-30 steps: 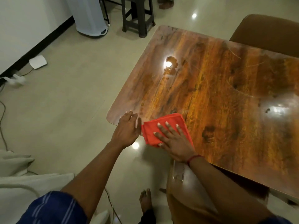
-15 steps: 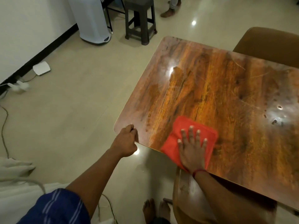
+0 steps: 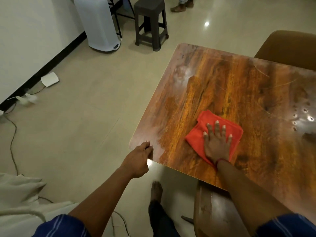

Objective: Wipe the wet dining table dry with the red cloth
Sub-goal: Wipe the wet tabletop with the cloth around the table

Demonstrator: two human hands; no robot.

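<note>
The wooden dining table [image 3: 222, 86] fills the right half of the head view, with a dull wet film near its left edge and water drops at the far right. A folded red cloth [image 3: 201, 132] lies flat on the table near the front edge. My right hand [image 3: 216, 142] presses down on the cloth with fingers spread. My left hand [image 3: 138, 158] rests on the table's near-left corner, fingers curled over the edge.
A brown chair [image 3: 213, 212] is tucked under the front edge and another chair [image 3: 289, 48] stands at the far side. A dark stool [image 3: 150, 23] and white bin [image 3: 97, 23] stand by the wall. Cables and a power strip [image 3: 27, 99] lie on the floor at left.
My right hand has slid the red cloth from the table's near-left corner to the right and further onto the tabletop. My left hand has stayed at the corner.
</note>
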